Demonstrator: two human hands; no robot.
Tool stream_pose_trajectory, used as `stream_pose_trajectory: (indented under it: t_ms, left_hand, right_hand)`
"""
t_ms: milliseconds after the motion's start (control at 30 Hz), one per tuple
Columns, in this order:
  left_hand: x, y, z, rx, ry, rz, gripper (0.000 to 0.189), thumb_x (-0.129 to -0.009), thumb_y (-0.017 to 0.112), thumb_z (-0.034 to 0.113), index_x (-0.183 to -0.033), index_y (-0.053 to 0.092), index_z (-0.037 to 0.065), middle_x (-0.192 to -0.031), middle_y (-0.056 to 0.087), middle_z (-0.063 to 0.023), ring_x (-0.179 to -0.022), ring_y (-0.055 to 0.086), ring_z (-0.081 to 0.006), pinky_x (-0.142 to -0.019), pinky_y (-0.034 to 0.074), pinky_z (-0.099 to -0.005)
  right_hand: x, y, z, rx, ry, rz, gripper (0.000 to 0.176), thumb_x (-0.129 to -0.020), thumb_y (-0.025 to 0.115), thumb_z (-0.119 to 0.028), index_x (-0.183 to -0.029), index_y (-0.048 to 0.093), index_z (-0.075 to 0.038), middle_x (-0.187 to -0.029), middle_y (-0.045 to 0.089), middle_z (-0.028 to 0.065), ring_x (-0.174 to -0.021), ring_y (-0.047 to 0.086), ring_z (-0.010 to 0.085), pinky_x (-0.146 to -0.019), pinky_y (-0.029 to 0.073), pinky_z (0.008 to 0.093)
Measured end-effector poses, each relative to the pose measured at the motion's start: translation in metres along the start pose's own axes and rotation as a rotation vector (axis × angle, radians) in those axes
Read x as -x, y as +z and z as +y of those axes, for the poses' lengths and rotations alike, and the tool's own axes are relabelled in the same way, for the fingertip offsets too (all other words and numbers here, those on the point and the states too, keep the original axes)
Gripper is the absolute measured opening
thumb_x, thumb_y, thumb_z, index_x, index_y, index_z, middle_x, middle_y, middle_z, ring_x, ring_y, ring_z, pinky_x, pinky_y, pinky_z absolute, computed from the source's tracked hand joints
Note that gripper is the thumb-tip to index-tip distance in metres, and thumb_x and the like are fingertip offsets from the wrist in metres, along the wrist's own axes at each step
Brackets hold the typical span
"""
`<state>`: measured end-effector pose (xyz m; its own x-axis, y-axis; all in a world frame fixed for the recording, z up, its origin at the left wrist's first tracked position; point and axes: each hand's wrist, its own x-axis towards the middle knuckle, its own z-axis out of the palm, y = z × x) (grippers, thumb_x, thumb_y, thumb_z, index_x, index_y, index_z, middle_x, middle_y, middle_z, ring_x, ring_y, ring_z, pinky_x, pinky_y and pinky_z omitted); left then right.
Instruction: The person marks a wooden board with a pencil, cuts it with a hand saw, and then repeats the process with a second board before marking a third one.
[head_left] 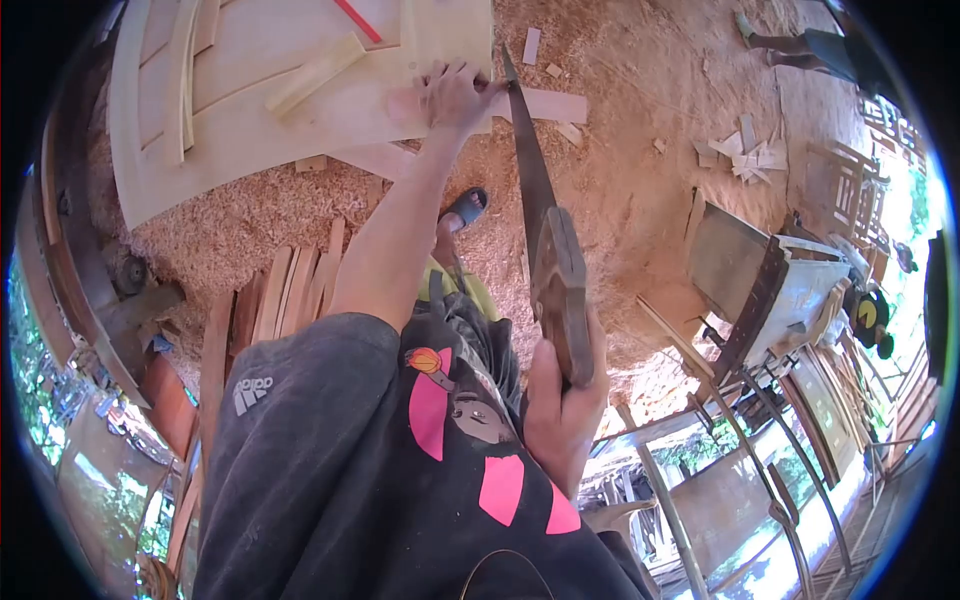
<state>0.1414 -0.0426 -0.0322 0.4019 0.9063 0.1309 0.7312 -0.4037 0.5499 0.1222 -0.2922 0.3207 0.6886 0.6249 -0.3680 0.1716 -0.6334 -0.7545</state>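
Note:
My right hand is wrapped round the wooden handle of a handsaw. The saw's long, dark blade points away from me and lies across a narrow, pale board. My left hand holds that board down near the blade, fingers bent over it and thumb toward the saw. Beneath the board is a large plywood sheet, and the board's right end sticks out past the sheet's edge. Whether the teeth have cut into the wood cannot be made out.
Loose wooden strips and a red bar lie on the plywood. Sawdust covers the ground, with offcuts to the right. Planks stand close at my left. Another person's legs show at upper right.

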Motion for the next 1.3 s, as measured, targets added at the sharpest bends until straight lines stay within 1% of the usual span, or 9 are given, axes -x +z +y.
stream_pose_trajectory:
  t_ms: [167,233,467,633,700,767,1000,1100,1300]
  left_hand:
    - [-0.003,-0.011,0.01,-0.072,-0.044,-0.04,0.042,-0.081,0.077,0.062,-0.078,0.072,0.02,-0.092,0.068,0.0051,-0.103,0.06,-0.0216,-0.089,0.039,-0.0468]
    - [-0.003,-0.023,0.016,-0.037,-0.086,-0.085,0.038,-0.081,0.079,0.058,-0.078,0.072,0.02,-0.095,0.069,0.0043,-0.108,0.059,-0.022,-0.093,0.039,-0.0476]
    - [-0.001,-0.01,0.006,0.01,-0.054,-0.042,0.042,-0.079,0.079,0.061,-0.076,0.07,0.02,-0.09,0.067,0.005,-0.102,0.06,-0.0217,-0.091,0.036,-0.045]
    - [0.0,-0.008,0.009,-0.022,-0.054,-0.026,0.042,-0.079,0.079,0.061,-0.077,0.071,0.02,-0.091,0.068,0.0039,-0.103,0.06,-0.0224,-0.09,0.037,-0.0455]
    - [-0.002,-0.009,0.008,-0.024,-0.055,-0.019,0.042,-0.079,0.079,0.061,-0.077,0.071,0.02,-0.091,0.068,0.0034,-0.102,0.06,-0.023,-0.089,0.037,-0.0459]
    - [-0.001,-0.012,0.007,-0.01,-0.034,-0.022,0.043,-0.08,0.078,0.061,-0.078,0.071,0.018,-0.091,0.068,0.0023,-0.102,0.06,-0.0242,-0.088,0.038,-0.0466]
    - [0.002,-0.004,0.002,0.047,-0.019,-0.003,0.044,-0.081,0.076,0.063,-0.078,0.071,0.02,-0.091,0.068,0.002,-0.101,0.059,-0.0252,-0.089,0.039,-0.047]
    - [0.002,-0.006,0.005,-0.014,-0.029,-0.001,0.044,-0.081,0.076,0.064,-0.078,0.07,0.02,-0.091,0.067,0.0027,-0.1,0.059,-0.025,-0.089,0.04,-0.0473]
    - [0.006,-0.016,0.011,-0.04,-0.022,0.023,0.042,-0.081,0.078,0.061,-0.079,0.069,0.02,-0.09,0.067,0.0038,-0.1,0.061,-0.0246,-0.089,0.041,-0.0469]
  right_hand:
    - [-0.132,0.067,0.034,-0.033,0.068,-0.079,0.047,-0.102,0.058,-0.021,-0.142,0.049,0.003,-0.098,0.069,0.0272,-0.092,0.07,0.0433,-0.079,0.052,0.0485]
    - [-0.171,0.081,0.028,0.116,-0.057,-0.027,0.045,-0.102,0.059,-0.023,-0.137,0.051,0.004,-0.089,0.069,0.0244,-0.085,0.069,0.0451,-0.076,0.051,0.0502]
    - [-0.005,-0.007,-0.014,-0.048,0.205,-0.05,0.053,-0.102,0.059,-0.019,-0.148,0.046,0.004,-0.128,0.063,0.03,-0.115,0.066,0.0422,-0.095,0.052,0.0435]
    - [-0.05,0.031,0.013,0.124,-0.05,0.005,0.053,-0.101,0.06,-0.02,-0.147,0.046,0.004,-0.118,0.066,0.0316,-0.111,0.068,0.0455,-0.09,0.053,0.0461]
    - [-0.125,0.064,0.018,0.003,0.175,-0.142,0.053,-0.102,0.06,-0.024,-0.145,0.047,0.003,-0.106,0.069,0.0314,-0.104,0.068,0.0475,-0.086,0.053,0.0495]
    - [-0.159,0.078,0.015,0.071,0.058,-0.087,0.05,-0.102,0.06,-0.027,-0.141,0.049,0.003,-0.098,0.07,0.0308,-0.1,0.068,0.0484,-0.083,0.052,0.0513]
    - [-0.002,-0.008,-0.012,0.024,0.077,0.004,0.049,-0.101,0.061,-0.017,-0.145,0.05,0.001,-0.117,0.07,0.0262,-0.106,0.07,0.0421,-0.09,0.054,0.0454]
    - [0.005,-0.002,-0.008,0.07,0.012,0.012,0.05,-0.101,0.061,-0.016,-0.146,0.049,0.002,-0.117,0.069,0.0285,-0.106,0.07,0.0433,-0.089,0.054,0.0464]
    - [-0.148,0.077,0.031,0.031,0.071,-0.07,0.047,-0.101,0.061,-0.025,-0.136,0.052,0.005,-0.091,0.07,0.0253,-0.086,0.071,0.0411,-0.075,0.052,0.0503]
